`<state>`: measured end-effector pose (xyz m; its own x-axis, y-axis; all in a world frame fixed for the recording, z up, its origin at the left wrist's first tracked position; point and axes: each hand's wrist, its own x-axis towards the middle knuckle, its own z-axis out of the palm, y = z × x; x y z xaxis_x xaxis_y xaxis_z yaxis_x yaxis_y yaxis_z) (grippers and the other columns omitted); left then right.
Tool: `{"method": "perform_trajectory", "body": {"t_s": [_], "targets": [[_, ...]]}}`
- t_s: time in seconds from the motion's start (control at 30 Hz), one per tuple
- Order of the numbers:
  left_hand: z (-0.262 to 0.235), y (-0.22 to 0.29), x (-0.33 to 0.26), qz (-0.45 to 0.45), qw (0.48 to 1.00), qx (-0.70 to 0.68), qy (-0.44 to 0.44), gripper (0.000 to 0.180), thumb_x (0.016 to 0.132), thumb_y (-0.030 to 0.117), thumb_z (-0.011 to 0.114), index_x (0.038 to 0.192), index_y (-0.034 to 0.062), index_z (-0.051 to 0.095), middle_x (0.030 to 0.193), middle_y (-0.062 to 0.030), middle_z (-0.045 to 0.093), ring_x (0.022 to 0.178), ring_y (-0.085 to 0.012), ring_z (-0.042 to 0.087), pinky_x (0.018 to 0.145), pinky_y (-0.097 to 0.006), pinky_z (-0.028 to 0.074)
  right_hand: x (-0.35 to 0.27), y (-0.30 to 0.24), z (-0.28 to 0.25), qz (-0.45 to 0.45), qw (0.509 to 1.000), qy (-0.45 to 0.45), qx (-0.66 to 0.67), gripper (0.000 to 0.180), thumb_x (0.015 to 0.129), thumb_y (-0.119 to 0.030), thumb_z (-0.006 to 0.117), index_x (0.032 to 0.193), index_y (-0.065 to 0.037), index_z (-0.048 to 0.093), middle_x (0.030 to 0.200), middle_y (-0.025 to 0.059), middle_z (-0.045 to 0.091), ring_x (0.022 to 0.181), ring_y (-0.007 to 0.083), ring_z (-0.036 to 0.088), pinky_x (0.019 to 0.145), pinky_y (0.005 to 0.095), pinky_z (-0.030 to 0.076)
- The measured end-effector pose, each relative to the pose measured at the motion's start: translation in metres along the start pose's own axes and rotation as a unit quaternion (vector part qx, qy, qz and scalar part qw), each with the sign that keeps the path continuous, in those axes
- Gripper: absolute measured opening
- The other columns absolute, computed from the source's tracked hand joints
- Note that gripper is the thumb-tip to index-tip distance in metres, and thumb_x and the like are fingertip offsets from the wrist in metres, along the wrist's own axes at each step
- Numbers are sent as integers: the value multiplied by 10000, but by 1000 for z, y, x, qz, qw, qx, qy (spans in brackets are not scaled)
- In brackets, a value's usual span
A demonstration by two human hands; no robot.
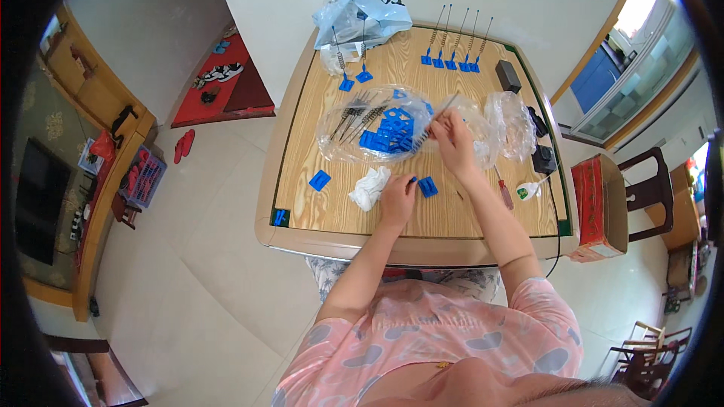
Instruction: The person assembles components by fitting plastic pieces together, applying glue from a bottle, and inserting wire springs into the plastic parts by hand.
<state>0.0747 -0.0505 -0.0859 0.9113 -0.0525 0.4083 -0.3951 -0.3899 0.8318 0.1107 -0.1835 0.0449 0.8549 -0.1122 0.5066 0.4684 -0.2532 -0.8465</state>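
My right hand [454, 139] is raised over the table's middle, fingers closed around a thin dark rod with a spring [424, 140] that slants down to the left. Lower down, my left hand [398, 200] pinches a small blue piece [413, 179]. Just right of it lies a blue plastic base [427, 187]; on its left is crumpled white tissue [369, 188]. Another blue base [320, 180] rests farther left. Beyond my hands, an opened clear plastic bag [329, 147] holds several blue bases [392, 132] and dark spring rods [351, 117].
Several spring rods stand upright in blue bases [451, 65] at the table's far side, others [347, 84] at far left by a light-blue bag [369, 19]. To the right lie a screwdriver [504, 192], white bottle [528, 191], clear bag [511, 128] and black blocks [508, 75].
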Motion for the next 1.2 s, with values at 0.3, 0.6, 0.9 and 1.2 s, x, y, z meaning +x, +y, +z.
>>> {"method": "perform_trajectory", "body": {"t_s": [0.3, 0.6, 0.9, 1.2], "targets": [[0, -6, 0, 46, 998, 21, 25, 158, 786, 89, 680, 923, 16, 650, 856, -148, 617, 738, -289, 617, 663, -350, 497, -36, -9, -14, -26, 993, -30, -112, 51, 898, -9, 525, 912, 10, 479, 773, 86, 554, 736, 157, 600, 672, 280, 491], [0, 1, 0, 18, 1000, 7, 17, 169, 775, 63, 684, 934, 15, 651, 847, -142, 623, 717, -272, 625, 646, -342, 501, -38, -11, -15, -41, 989, -27, -140, 90, 878, -28, 553, 939, 5, 495, 810, 157, 592, 761, 283, 609, 676, 348, 469], [-1, 2, 1, 11, 1000, 9, 3, 183, 781, 50, 670, 963, 31, 660, 854, -143, 612, 728, -283, 621, 657, -352, 495, -31, 6, -18, -25, 986, -23, -166, 95, 879, -40, 543, 951, -2, 494, 813, 195, 577, 765, 364, 590, 655, 377, 459], [1, 0, 1, 42, 999, 12, 23, 188, 767, 29, 662, 954, 9, 649, 829, -138, 613, 703, -266, 611, 647, -336, 491, -45, -2, 4, -124, 973, -54, -189, 77, 851, -36, 550, 904, -7, 502, 826, 185, 569, 771, 377, 560, 668, 388, 454]]}}
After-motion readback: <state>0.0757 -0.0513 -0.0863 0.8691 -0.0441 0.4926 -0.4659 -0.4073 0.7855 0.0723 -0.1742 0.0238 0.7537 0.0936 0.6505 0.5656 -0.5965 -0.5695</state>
